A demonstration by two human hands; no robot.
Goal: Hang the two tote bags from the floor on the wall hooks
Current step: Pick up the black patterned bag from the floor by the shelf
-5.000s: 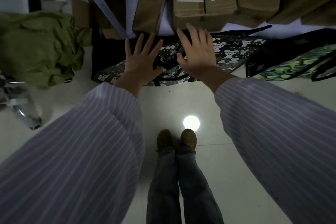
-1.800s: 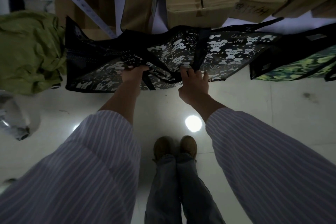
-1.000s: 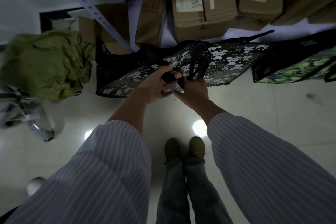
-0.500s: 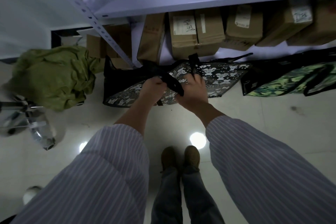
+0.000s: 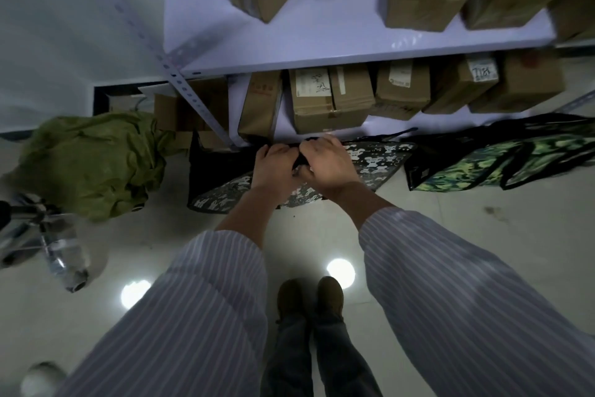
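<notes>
A black tote bag with a white mouse print [image 5: 376, 164] hangs from its black straps in front of the shelf's foot. My left hand [image 5: 277, 168] and my right hand [image 5: 328, 164] sit side by side, both closed on those straps above the bag. Most of the straps are hidden under my fingers. A green camouflage tote bag [image 5: 502, 164] with black trim lies on the floor to the right. No wall hooks show in this view.
A white metal shelf [image 5: 322, 42] carrying cardboard boxes [image 5: 325, 100] stands right ahead. A crumpled olive cloth [image 5: 93, 158] lies at the left, with a clear plastic bottle [image 5: 64, 255] on a metal stand below it. My shoes [image 5: 309, 300] stand on pale floor tiles.
I went from open hands over the printed bag to gripping its straps. My hands have drawn together and the bag has come up. The view has tilted upward, showing more of the shelf.
</notes>
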